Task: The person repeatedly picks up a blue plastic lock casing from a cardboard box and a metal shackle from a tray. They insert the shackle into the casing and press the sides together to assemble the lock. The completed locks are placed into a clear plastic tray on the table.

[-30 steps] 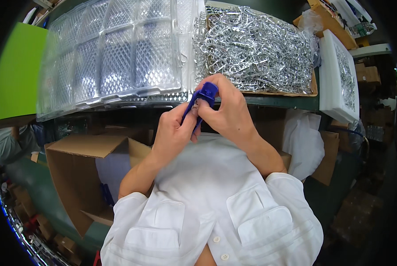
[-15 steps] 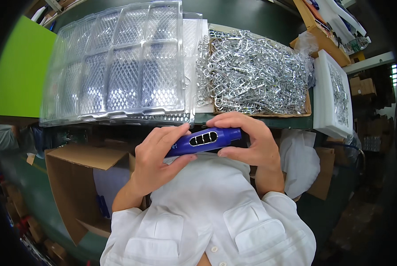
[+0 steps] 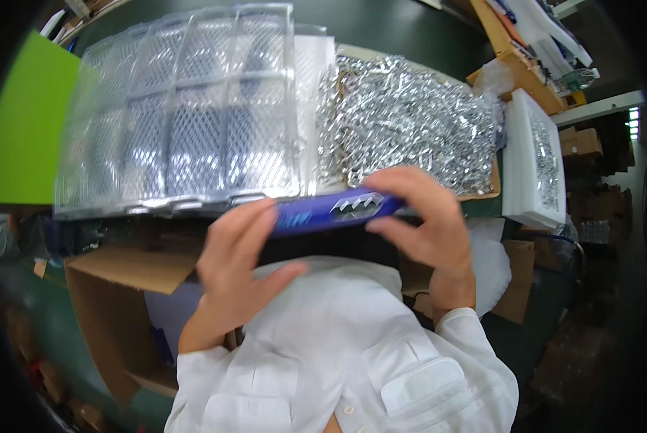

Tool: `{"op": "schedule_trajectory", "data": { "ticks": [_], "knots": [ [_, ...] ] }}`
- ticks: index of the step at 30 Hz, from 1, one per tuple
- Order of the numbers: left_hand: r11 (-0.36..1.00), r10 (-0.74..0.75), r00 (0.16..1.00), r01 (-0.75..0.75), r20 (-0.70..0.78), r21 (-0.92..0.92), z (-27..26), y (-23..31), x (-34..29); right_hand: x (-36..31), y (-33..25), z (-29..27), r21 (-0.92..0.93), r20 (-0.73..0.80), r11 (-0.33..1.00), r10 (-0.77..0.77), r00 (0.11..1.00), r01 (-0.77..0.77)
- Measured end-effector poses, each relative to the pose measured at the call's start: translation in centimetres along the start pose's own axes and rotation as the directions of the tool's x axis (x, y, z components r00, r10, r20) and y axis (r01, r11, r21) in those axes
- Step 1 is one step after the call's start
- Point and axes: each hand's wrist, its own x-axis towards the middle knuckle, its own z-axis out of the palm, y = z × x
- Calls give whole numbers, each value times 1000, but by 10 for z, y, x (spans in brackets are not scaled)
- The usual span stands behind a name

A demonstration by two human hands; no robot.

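A long blue plastic tube-shaped piece (image 3: 315,216) lies across in front of my body, smeared by motion. It has a dark oval window with silvery edging near its right end and pale markings towards the left. My right hand (image 3: 435,227) grips the right end, thumb below and fingers above. At the other end, the fingertips of my left hand (image 3: 229,263) are against or just beside the piece. The left thumb stands away from it, and the fingers are spread.
Beyond my hands are stacked clear plastic trays (image 3: 193,137) and a carton heaped with shiny metal hooks or clips (image 3: 417,123). A white foam box (image 3: 529,159) holds more metal pieces. Below left stands an open cardboard box (image 3: 132,267) with blue pieces inside. A green panel (image 3: 27,123) stands far left.
The blue piece has moved slightly away from my body and turned about its length, its window tilting. My left thumb has come off it, and my right hand has shifted right.
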Motion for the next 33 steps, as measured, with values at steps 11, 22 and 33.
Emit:
{"op": "schedule_trajectory", "data": {
  "ticks": [11, 22, 33],
  "knots": [
    [781, -268, 245, 622, -932, -61, -122, -111, -174, 201, 271, -105, -473, -401, 763, 257, 879, -440],
    [-43, -478, -152, 988, -865, -150, -96, -190, -595, 195, 163, -36, -477, 247, 879, 150, 957, -15],
    [-252, -632, -63, 959, -772, 127, -129, -148, -651, 209, 219, 19, -584, 353, 812, 240, 905, 13]
  ]
}}
